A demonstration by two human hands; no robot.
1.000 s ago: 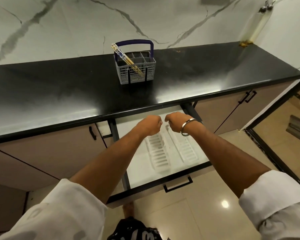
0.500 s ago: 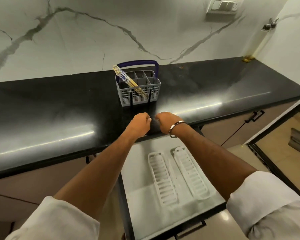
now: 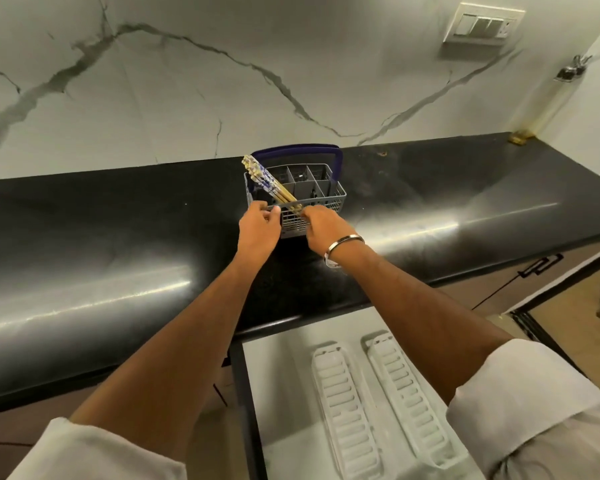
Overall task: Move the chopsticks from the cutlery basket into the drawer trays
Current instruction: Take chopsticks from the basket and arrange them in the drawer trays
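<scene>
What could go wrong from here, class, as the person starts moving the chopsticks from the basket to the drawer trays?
1. The chopsticks lean out over one corner of the light basket; a tug could tip it on the counter.
2. Both hands reach the basket's front wall, not the sticks, so a rushed grab might scatter them.
3. The open drawer sits below the counter edge; dropped sticks could miss the trays.

Basket front wall half hidden behind both hands; trays cut off at 6 o'clock edge.
</scene>
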